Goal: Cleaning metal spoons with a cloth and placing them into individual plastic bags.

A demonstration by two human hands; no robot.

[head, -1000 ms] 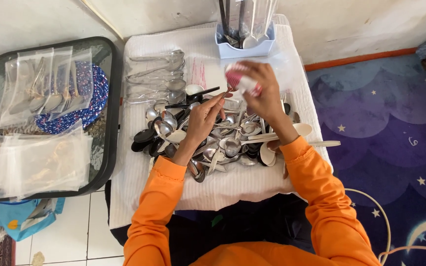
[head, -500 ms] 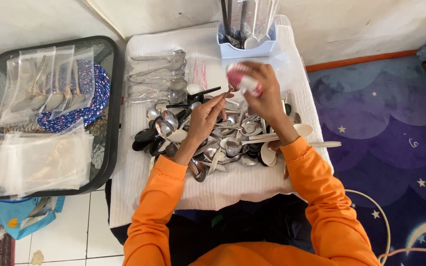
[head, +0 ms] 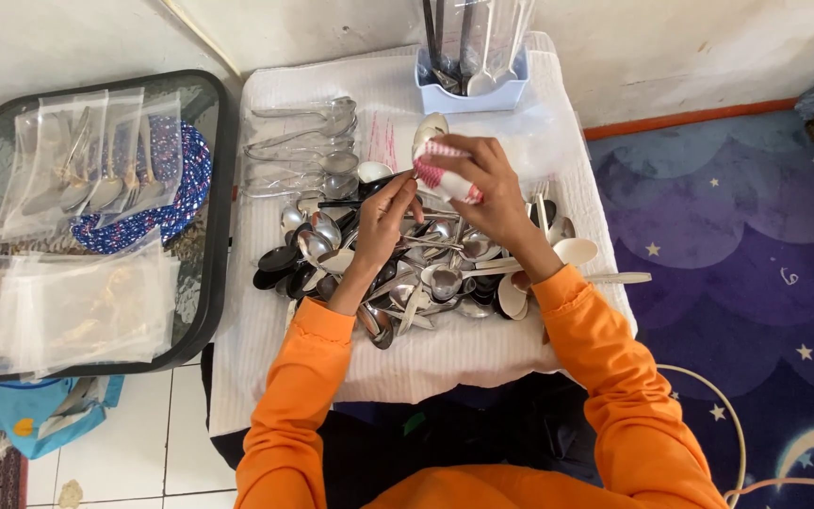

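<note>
Clear plastic bags w/ cutlery [head: 96, 155] on left tray, stack of empty clear bags [head: 73, 306] below, clear red-printed bag [head: 386, 141] by holder

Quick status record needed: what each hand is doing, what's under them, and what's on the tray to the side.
right hand: grips a pink-and-white cloth, wrapped around a spoon
left hand: fingertips at the spoon's handle, near the cloth
below hands: spoon pile, mostly metal, on a white table cover
far edge: cutlery holder, pale blue
tray: clear bags with cutlery, empty bags
</note>
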